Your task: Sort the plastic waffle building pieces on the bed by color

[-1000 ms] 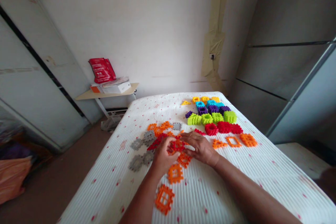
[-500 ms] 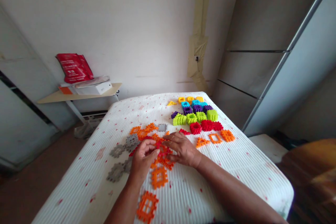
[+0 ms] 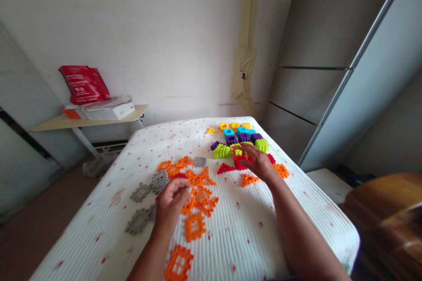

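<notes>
My right hand (image 3: 259, 160) is over the red stacks, its fingers closed round a red square piece (image 3: 238, 153) just in front of the green blocks (image 3: 222, 152). Beside the orange pieces (image 3: 201, 178), my left hand (image 3: 173, 195) has its fingers curled together; what they hold, if anything, is hidden. A bit of red (image 3: 180, 176) shows just behind the left fingers. Grey pieces (image 3: 138, 220) lie left of that hand. Orange squares (image 3: 195, 227) lie on the cloth nearer to me. A red triangle (image 3: 226, 168) rests left of the red stacks.
Yellow (image 3: 224, 127), blue and purple (image 3: 231, 140) stacks stand in rows at the far right of the white-covered table (image 3: 138, 149). Orange pieces (image 3: 249, 180) lie under and beside my right forearm. A side table (image 3: 138, 112) at the left holds boxes and a red bag (image 3: 84, 85).
My right hand has moved from the mixed pile to the red stacks, carrying a red piece. Red pieces are gone from the orange pile. My left hand stays near the pile.
</notes>
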A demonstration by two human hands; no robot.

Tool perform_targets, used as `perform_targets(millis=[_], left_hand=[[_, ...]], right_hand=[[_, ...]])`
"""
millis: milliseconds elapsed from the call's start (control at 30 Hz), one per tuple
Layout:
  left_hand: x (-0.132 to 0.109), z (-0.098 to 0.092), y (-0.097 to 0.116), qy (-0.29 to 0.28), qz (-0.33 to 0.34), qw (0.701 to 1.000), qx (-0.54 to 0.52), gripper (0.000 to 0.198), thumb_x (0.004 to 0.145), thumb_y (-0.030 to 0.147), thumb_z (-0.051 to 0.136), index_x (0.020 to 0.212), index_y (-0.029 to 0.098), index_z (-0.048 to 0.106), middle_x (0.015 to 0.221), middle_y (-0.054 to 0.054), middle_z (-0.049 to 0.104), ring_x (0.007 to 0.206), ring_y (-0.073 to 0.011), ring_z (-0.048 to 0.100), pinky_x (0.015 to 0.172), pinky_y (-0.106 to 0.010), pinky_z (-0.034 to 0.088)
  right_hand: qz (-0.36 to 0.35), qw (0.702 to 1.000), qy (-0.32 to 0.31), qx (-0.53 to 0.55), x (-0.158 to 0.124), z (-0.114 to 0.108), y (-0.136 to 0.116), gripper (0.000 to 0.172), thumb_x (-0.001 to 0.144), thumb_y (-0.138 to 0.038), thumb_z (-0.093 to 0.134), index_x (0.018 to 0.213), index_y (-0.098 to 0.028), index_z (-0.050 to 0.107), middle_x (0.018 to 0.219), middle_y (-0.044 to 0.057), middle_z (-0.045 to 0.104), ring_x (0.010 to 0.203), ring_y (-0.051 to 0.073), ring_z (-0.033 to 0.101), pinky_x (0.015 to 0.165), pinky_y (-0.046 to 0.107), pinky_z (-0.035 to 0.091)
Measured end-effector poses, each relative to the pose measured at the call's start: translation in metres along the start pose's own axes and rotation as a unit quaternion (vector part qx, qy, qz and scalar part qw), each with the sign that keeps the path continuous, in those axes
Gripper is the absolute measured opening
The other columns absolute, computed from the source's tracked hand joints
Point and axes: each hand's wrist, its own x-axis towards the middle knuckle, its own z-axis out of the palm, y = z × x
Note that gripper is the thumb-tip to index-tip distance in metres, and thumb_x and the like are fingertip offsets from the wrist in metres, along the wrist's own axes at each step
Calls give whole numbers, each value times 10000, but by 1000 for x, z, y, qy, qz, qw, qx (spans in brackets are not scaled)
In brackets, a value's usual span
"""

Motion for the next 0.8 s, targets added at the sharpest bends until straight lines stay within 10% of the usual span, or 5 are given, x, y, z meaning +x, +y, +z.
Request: perform_targets(millis=[400, 800], left_hand=[[1, -2, -4, -16, 12, 1000, 14, 240, 660, 337, 654, 809, 163, 582, 657, 31, 592, 521, -79, 509, 506, -193, 435], [0, -2, -2, -10, 12, 1000, 12, 240, 642, 335, 663, 790, 159, 595, 627, 28, 580, 509, -84, 501, 498, -203, 436]], right_hand=[[91, 979, -153, -99, -4, -8, 14, 202, 786, -179, 573, 978, -202, 631, 1023, 55, 666, 946, 172, 609, 833, 262, 461], [92, 971, -182, -129, -2, -5, 17, 309, 770, -106, 517, 1021, -239, 639, 1110, 25, 653, 1031, 164, 580, 908, 258, 413]])
